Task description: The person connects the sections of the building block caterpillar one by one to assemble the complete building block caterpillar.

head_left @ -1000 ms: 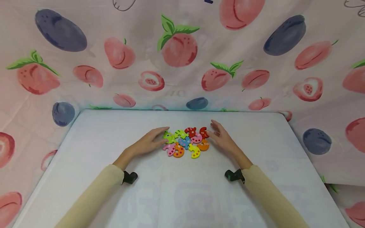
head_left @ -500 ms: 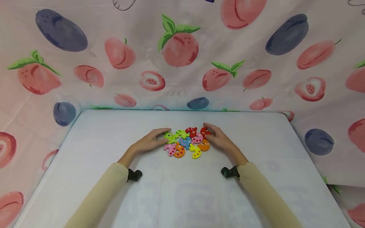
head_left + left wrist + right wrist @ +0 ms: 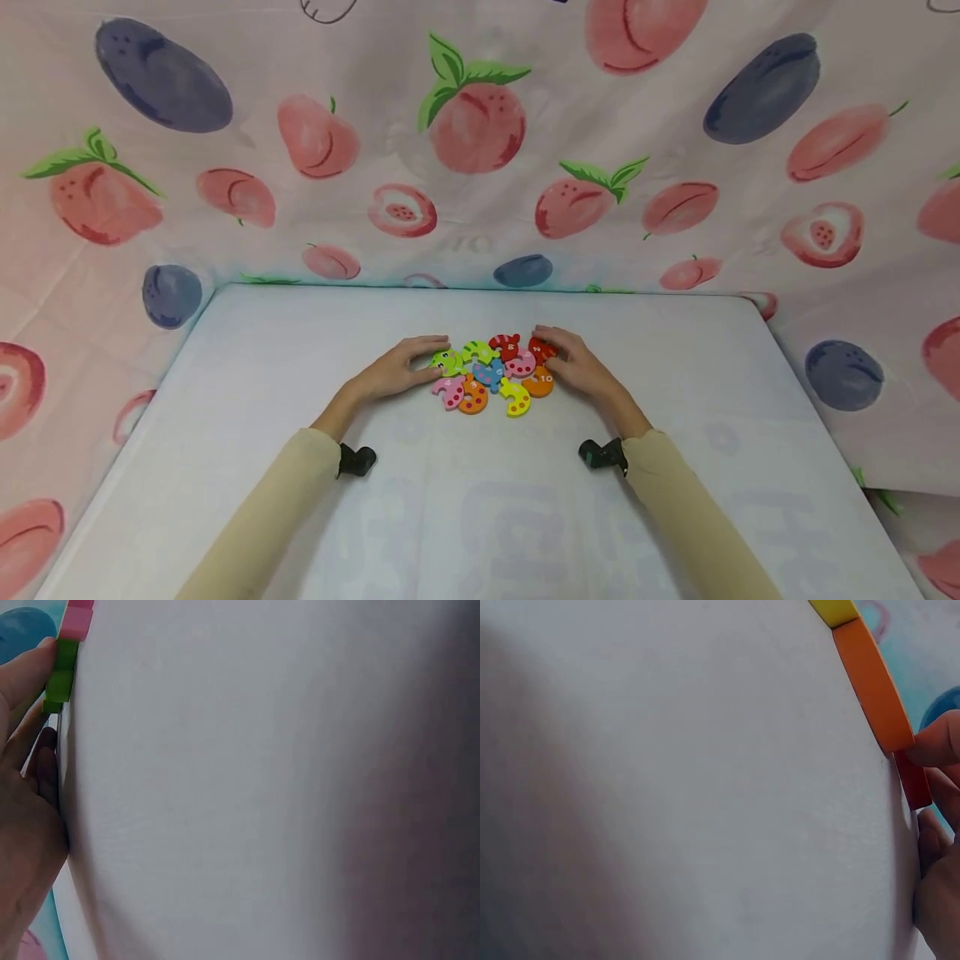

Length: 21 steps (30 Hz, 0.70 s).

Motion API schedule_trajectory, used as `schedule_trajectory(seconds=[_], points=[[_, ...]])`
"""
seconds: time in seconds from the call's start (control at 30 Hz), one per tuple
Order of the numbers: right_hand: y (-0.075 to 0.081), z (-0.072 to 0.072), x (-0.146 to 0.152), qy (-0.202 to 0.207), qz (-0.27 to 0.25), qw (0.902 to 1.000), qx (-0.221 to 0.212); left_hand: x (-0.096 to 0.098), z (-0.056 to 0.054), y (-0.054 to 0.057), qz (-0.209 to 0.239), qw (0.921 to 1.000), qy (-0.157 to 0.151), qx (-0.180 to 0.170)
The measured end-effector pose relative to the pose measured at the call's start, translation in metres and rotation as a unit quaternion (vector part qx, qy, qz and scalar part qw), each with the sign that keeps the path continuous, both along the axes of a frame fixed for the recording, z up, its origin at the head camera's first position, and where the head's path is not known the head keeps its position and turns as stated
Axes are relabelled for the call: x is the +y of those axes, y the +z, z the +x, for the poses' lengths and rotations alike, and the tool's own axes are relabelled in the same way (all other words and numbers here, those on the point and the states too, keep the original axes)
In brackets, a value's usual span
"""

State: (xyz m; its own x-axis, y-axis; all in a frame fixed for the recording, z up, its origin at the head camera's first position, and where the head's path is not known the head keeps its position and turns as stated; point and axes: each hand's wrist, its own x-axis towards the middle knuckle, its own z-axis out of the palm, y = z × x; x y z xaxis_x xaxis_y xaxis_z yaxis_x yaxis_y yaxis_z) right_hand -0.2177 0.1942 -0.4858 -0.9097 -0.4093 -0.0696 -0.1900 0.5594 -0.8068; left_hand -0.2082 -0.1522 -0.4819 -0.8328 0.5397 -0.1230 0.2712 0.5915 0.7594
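A cluster of flat, brightly coloured animal-shaped number puzzle pieces lies on the white table point(image 3: 480, 500). My left hand point(image 3: 386, 372) holds the light green piece with a face point(image 3: 447, 362) at the left end, thumb and fingers spread about it. On the right end, my right hand point(image 3: 579, 364) grips the red piece marked 2 point(image 3: 542, 350) between thumb and fingers. Right below that is the orange piece marked 10 point(image 3: 537, 382). In the left wrist view the thumb point(image 3: 30, 667) overlaps the green edge; in the right wrist view the thumb point(image 3: 937, 741) overlaps the red edge.
Between the hands lie a blue piece point(image 3: 488, 375), a yellow piece point(image 3: 515, 398), an orange piece point(image 3: 472, 396) and several others. A fruit-print cloth point(image 3: 465, 242) hangs behind the table's far edge. Each wrist wears a black camera.
My right hand has moved in to the left, and its fingers now reach round the red piece. My left hand has barely shifted.
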Motion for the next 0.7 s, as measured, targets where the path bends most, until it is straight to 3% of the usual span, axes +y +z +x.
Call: schedule_trajectory(seconds=[0.3, 0.7], points=[[-0.0004, -0.0014, 0.0019, -0.016, 0.019, 0.9996, -0.009, 0.0014, 0.0005, 0.0006, -0.004, 0.9998, -0.003, 0.017], [-0.0033, 0.0022, 0.0081, -0.101, -0.028, 0.9929, -0.056, -0.0002, 0.0023, 0.0012, -0.002, 0.9998, -0.005, 0.021]])
